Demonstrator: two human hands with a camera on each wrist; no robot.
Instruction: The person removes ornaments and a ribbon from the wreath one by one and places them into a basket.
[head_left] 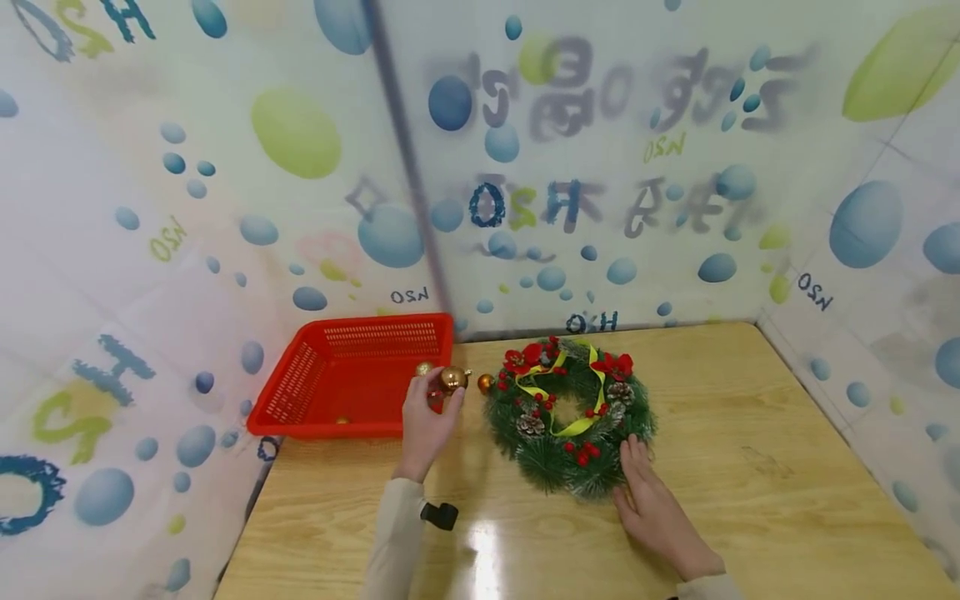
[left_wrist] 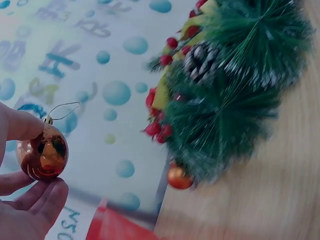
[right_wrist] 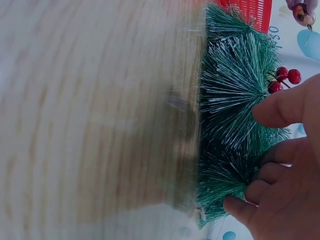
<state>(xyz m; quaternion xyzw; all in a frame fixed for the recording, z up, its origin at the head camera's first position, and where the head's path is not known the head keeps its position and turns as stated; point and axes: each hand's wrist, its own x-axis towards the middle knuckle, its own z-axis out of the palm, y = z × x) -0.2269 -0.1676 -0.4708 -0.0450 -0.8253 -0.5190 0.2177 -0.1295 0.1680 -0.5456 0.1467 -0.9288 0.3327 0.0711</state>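
A shiny copper-gold Christmas ball [head_left: 453, 379] with a thin hanging loop on its cap is pinched between the thumb and fingers of my left hand [head_left: 427, 423], in front of the red basket's right side. Green and decked with red flowers, berries, pine cones and yellow ribbon, a Christmas wreath [head_left: 547, 462] lies on the table. My right hand [head_left: 660, 517] rests against its lower right edge; in the right wrist view the thumb [right_wrist: 280, 107] and fingertips touch the needles. Beside the wreath's left edge is a smaller orange ball [left_wrist: 179, 177].
A red plastic basket [head_left: 288, 387] with slotted walls stands at the table's back left, with a few gold balls [head_left: 342, 420] in it. The wooden table [head_left: 750, 467] meets a printed wall covering [head_left: 660, 275] at the back and sides.
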